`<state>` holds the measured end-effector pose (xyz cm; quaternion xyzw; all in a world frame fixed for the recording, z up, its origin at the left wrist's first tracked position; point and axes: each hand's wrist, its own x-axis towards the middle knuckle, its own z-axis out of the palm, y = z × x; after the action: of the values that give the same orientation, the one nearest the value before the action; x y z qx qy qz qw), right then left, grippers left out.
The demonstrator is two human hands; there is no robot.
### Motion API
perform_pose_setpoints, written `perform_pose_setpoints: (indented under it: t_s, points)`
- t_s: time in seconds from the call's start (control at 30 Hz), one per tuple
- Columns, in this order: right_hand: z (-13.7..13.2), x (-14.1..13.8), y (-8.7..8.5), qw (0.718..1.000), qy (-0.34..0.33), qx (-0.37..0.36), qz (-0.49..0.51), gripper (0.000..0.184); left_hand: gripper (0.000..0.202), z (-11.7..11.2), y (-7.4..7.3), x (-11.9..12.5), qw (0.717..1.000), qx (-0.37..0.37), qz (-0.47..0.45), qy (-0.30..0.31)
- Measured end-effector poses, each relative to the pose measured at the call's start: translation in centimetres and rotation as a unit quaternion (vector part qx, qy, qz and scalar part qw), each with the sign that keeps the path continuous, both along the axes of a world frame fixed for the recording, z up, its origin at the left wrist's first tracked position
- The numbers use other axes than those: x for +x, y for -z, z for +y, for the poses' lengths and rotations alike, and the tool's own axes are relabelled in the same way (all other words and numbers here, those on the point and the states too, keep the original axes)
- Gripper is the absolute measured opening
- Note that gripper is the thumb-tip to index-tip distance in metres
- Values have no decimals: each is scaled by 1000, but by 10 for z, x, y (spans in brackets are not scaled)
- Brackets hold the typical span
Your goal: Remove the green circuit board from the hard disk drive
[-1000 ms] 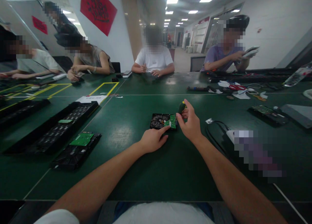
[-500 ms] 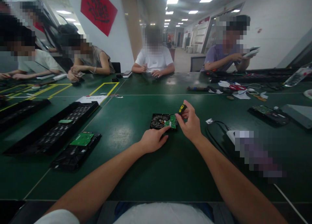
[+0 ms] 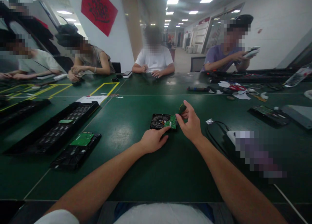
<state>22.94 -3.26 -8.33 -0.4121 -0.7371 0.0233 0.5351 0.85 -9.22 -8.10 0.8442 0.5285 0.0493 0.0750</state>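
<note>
A hard drive (image 3: 159, 121) with a green circuit board (image 3: 172, 120) on its right part lies flat on the green table. My left hand (image 3: 153, 140) holds it down from the near side. The index finger reaches onto the board and the thumb stands apart from it. My right hand (image 3: 188, 121) is closed around a screwdriver (image 3: 181, 108) with a dark, yellow-marked handle, at the drive's right end. Fingers hide the screwdriver's lower part, so I cannot see where its tip touches.
Left of me lie another drive-like unit (image 3: 76, 151) with a green board and a long black tray (image 3: 55, 130). A cable (image 3: 216, 123) and a white device (image 3: 231, 134) are on the right. A third unit (image 3: 268, 115) lies beyond. People sit across the table.
The screwdriver handle has turned in my right fingers: its yellow patches have given way to a dark side with a thin yellow line. My left hand and the drive look unmoved.
</note>
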Motion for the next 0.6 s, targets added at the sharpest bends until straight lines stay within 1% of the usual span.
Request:
perform_pose_setpoints:
  t_s: [0.17, 0.37, 0.6]
  points:
    - [-1, 0, -1, 1000, -5, 2, -13, 67, 57, 0, -1, 0, 1000, -1, 1, 1]
    - [-1, -1, -2, 1000, 4, -1, 12, 73, 57, 0, 1, 0, 1000, 5, -1, 1]
    - [-1, 0, 0, 1000, -5, -7, 3, 72, 56, 1, 3, -1, 1000, 7, -3, 3]
